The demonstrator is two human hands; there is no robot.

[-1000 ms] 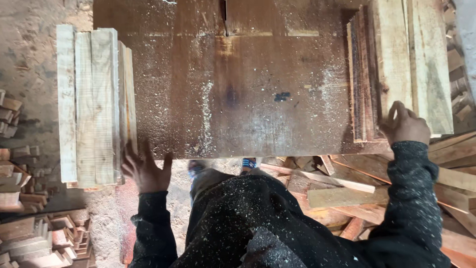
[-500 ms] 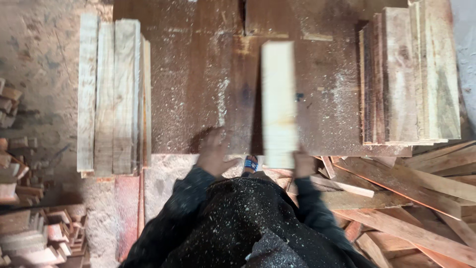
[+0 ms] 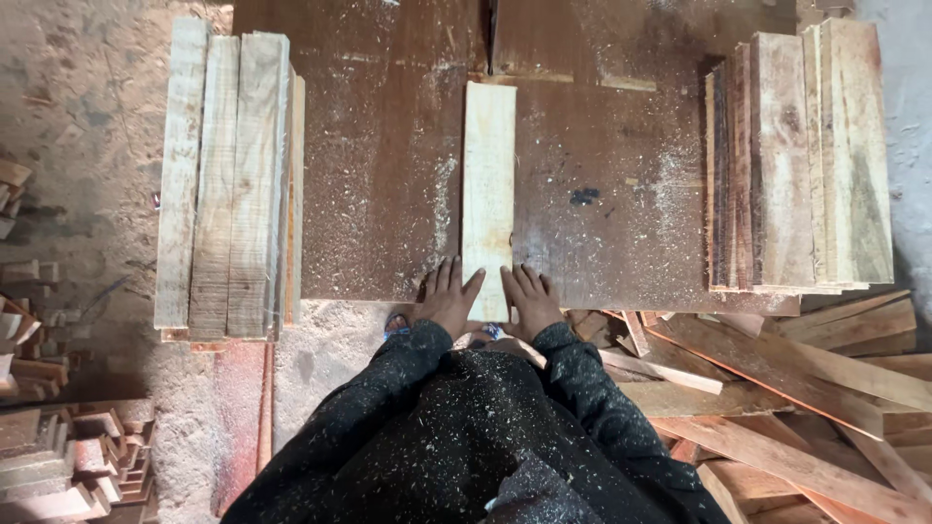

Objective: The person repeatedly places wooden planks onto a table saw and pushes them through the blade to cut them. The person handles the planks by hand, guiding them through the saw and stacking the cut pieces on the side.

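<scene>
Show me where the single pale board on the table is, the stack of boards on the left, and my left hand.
Single pale board [image 3: 488, 184], head view, middle of its top face.
Left stack of boards [image 3: 233, 184], head view, top face of a middle board.
Left hand [image 3: 447, 301], head view, back of the hand.

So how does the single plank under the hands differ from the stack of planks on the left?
The single plank lies flat and alone mid-table, paler and smoother; the left stack holds several greyer, rougher boards at the table's edge. The left hand and right hand touch only the single plank. Both lie lengthwise, dusted with sawdust.
</scene>
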